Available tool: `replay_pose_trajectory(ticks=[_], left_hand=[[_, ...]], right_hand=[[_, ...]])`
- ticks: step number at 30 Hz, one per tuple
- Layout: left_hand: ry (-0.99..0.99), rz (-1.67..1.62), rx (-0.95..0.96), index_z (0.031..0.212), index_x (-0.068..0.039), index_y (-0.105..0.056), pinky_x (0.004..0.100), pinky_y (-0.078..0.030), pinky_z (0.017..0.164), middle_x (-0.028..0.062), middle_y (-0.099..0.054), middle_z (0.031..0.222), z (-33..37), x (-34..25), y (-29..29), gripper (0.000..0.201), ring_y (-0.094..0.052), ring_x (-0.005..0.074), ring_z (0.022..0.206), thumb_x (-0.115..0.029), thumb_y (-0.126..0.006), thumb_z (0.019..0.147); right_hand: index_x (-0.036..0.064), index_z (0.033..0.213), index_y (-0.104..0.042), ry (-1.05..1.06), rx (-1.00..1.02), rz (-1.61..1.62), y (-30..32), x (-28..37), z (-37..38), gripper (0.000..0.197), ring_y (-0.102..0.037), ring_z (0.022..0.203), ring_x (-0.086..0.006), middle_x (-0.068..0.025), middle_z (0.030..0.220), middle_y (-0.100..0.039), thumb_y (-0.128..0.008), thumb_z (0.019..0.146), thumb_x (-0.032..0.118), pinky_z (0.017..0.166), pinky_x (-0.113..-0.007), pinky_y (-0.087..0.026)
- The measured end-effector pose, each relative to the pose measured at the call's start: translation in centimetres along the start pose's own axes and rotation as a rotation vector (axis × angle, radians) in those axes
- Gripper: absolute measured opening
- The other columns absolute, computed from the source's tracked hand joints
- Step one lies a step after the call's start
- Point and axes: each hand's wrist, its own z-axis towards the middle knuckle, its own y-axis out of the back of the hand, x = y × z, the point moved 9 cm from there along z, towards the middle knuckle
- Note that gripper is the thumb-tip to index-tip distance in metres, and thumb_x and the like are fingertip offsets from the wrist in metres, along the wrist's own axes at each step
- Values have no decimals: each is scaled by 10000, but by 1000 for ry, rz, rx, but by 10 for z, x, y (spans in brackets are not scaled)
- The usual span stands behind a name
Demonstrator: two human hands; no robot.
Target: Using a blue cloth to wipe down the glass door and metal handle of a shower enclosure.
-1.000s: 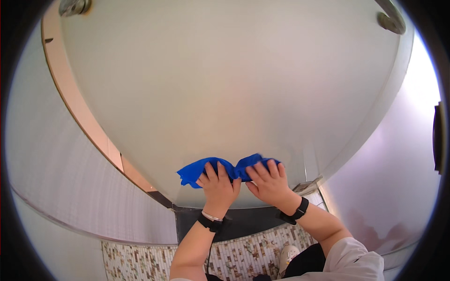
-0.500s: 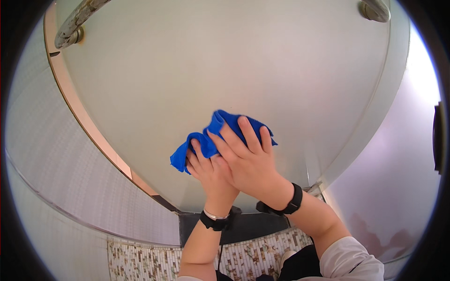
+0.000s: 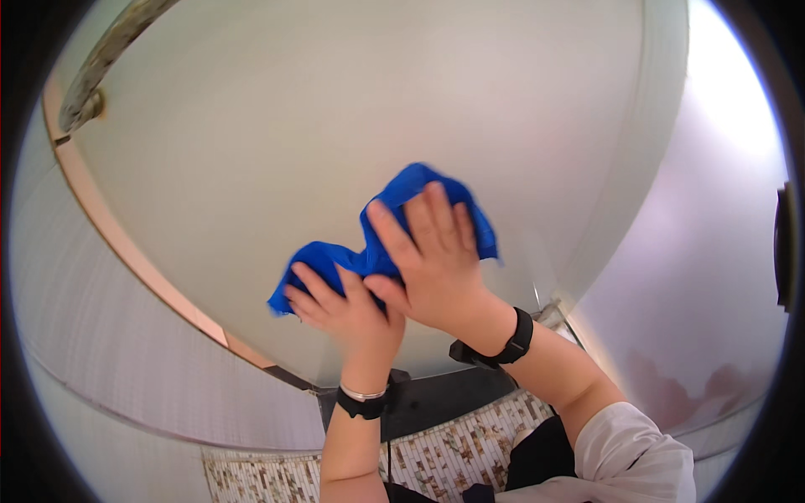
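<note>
A blue cloth (image 3: 412, 181) lies spread against a pale, frosted-looking door panel (image 3: 293, 142). My right hand (image 3: 440, 268) presses flat on its upper right part, fingers stretched and spread. Lower and to the left, my left hand (image 3: 350, 314) rests on the other end of the cloth with its fingers apart. Between the two hands the fabric is bunched into a fold. The right thumb reaches close to the left hand. Both palms hide part of the cloth, and the left hand is slightly blurred.
A worn, curved metal handle (image 3: 105, 59) is fixed at the panel's upper left. A dark sill (image 3: 432, 407) runs below the panel, above mosaic tiling (image 3: 436, 457). Pale walls stand on both sides; a black object (image 3: 785, 251) is at the far right edge.
My hands have moved apart; the right shifted up and the left to the left, spreading the cloth wider. The view has turned, and the right-hand handle is out of sight.
</note>
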Motion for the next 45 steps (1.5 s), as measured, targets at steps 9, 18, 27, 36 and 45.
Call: replay_pose_trajectory(ticks=[9, 18, 27, 36, 45], left_hand=[[-191, -73, 183, 1128, 2, -461, 710, -219, 890, 370, -322, 1302, -42, -34, -36, 477, -301, 584, 1157, -329, -590, 809], [-329, -95, 236, 1095, -131, -553, 502, -345, 722, 158, -493, 1157, -92, -36, -58, 411, -463, 390, 996, -360, -607, 759], [-172, -244, 149, 1448, -64, -129, 714, -33, 967, 372, 4, 1448, -8, -68, -22, 778, 12, 589, 1307, -351, -549, 859], [-374, -142, 318, 1259, -52, -430, 663, -168, 959, 292, -245, 1409, -65, -107, -55, 560, -244, 517, 1247, -352, -591, 815], [-367, -203, 230, 1311, -57, -405, 627, -169, 989, 266, -237, 1434, -68, -104, -50, 558, -228, 489, 1278, -387, -502, 872]], right_hand=[[196, 1261, -534, -175, -101, -308, -9, -42, -86, 563, -352, 1198, -428, -188, 1216, -433, -563, 774, 478, 940, -598, -231], [315, 1154, -608, 51, 86, -262, -44, -25, -134, 403, -427, 1098, -257, 13, 1081, -512, -550, 759, 364, 940, -455, -267], [200, 1278, -542, -261, -181, -280, 47, -72, -29, 620, -297, 1276, -459, -229, 1306, -405, -567, 722, 475, 996, -570, -215], [72, 1193, -541, -300, -70, -328, 17, -100, -135, 609, -313, 1156, -558, -285, 1198, -385, -528, 782, 521, 927, -638, -226], [75, 1204, -541, -270, -113, -245, 35, -103, -110, 591, -272, 1215, -552, -278, 1254, -361, -568, 764, 469, 976, -639, -206]])
